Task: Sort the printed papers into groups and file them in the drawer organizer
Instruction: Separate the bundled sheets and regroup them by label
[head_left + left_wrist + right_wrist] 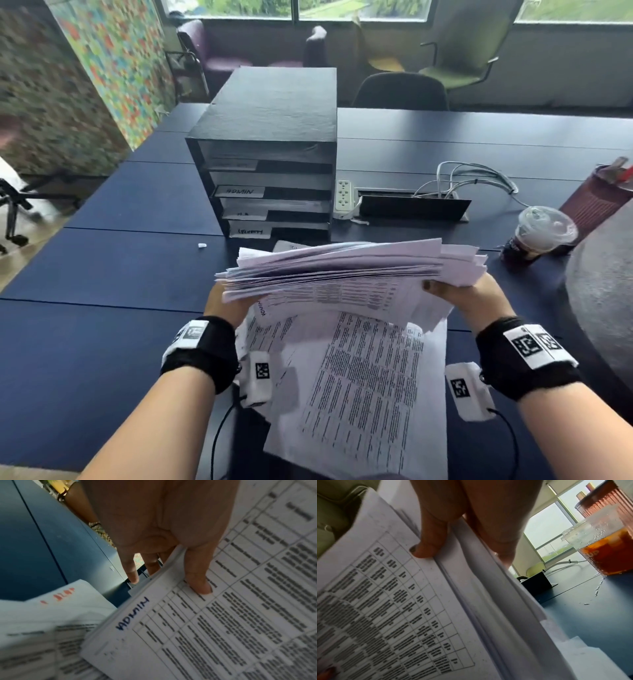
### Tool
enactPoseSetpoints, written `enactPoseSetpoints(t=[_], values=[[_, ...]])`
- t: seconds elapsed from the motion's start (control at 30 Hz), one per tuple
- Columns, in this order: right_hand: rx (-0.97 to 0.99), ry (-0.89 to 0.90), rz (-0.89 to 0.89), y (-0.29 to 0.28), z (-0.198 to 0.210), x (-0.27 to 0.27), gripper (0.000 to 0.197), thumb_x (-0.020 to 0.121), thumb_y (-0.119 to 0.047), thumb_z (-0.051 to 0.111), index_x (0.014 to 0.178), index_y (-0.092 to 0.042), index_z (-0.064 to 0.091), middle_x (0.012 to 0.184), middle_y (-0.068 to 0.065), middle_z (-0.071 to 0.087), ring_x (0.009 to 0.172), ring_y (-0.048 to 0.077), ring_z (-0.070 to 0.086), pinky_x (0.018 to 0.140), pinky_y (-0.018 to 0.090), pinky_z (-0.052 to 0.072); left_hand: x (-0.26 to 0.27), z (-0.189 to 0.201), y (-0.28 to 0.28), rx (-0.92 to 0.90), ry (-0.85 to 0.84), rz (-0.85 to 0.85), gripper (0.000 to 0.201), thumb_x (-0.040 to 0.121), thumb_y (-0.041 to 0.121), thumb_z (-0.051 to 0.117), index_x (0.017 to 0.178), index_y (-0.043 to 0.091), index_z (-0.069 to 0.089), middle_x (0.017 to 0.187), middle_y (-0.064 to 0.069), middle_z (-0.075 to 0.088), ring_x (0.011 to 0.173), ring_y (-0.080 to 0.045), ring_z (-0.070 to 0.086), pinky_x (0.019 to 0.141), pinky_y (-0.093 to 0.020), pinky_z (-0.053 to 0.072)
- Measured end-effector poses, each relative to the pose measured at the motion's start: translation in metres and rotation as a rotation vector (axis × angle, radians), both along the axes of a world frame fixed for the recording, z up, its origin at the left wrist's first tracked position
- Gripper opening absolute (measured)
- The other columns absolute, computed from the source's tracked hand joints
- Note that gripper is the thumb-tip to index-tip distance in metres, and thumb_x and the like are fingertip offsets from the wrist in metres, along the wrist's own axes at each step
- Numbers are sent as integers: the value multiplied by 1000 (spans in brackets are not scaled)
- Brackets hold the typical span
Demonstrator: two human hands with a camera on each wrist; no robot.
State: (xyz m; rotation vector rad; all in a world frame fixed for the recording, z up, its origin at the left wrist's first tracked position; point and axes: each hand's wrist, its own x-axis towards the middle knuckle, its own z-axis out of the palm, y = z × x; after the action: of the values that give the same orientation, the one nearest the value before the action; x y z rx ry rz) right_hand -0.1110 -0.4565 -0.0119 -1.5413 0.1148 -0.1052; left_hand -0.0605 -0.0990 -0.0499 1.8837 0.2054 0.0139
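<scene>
A thick, uneven stack of printed papers (346,270) is lifted above the dark blue table (113,260), tilted up toward me. My left hand (227,305) grips its left edge, thumb (199,577) on a table sheet marked "ADMIN" (133,614), fingers behind. My right hand (462,298) grips the right edge, thumb (428,545) on the printed face (388,601). More printed sheets (370,387) lie loose on the table under the stack. The black drawer organizer (270,154), with labelled slots, stands just beyond the papers.
A power strip (343,198) and a cable box with white wires (414,205) lie right of the organizer. An iced drink cup (541,233) and a ribbed maroon tumbler (599,198) stand at the right. A grey round seat (606,291) is at the right edge.
</scene>
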Motion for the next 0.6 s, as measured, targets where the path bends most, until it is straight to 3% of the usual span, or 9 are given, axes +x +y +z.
enactPoseSetpoints(t=[0.07,0.13,0.17,0.27,0.37,0.53,0.6], values=[[-16,8,-54,2,-1,0,61,40,-25,90,95,-10,70,88,0,74,80,15,68,68,22,54,0,7,-8,19,-34,-11,19,74,11,79,89,18,70,92,-6,70,82,-16,62,73,-24,49],[-4,9,-109,8,0,0,58,30,-44,90,79,-17,74,79,-5,74,72,9,67,66,21,55,1,11,-18,47,-35,-1,17,80,17,75,96,12,71,93,-5,70,87,-17,63,73,-23,44],[23,5,-134,13,2,0,52,31,-45,90,73,-20,74,76,-7,73,68,6,66,65,22,56,1,13,-23,7,-27,22,16,83,18,71,97,12,69,93,-3,70,87,-17,63,75,-24,43],[115,-42,-189,22,9,3,15,58,-14,81,69,-18,71,67,-11,71,61,2,64,65,27,53,3,21,-35,-172,-81,77,16,88,10,63,102,18,65,92,6,69,85,-7,63,80,-27,46],[93,-84,-164,21,14,4,25,52,-19,80,75,-19,71,72,-11,72,67,3,63,70,27,55,4,24,-34,-293,-109,53,23,85,2,65,100,18,66,97,0,71,92,-18,65,89,-37,50],[-59,-70,-44,2,3,5,62,43,-29,87,99,-15,64,87,-8,72,78,6,64,71,22,54,6,18,-24,-198,-53,41,54,68,14,83,117,17,58,108,3,70,104,-14,65,92,-37,50],[-16,-75,-28,-2,1,5,53,53,-11,81,102,-13,63,87,-7,73,79,7,64,70,21,53,7,21,-27,-239,-79,81,53,70,11,81,117,12,56,108,0,70,103,-14,65,94,-37,50]])
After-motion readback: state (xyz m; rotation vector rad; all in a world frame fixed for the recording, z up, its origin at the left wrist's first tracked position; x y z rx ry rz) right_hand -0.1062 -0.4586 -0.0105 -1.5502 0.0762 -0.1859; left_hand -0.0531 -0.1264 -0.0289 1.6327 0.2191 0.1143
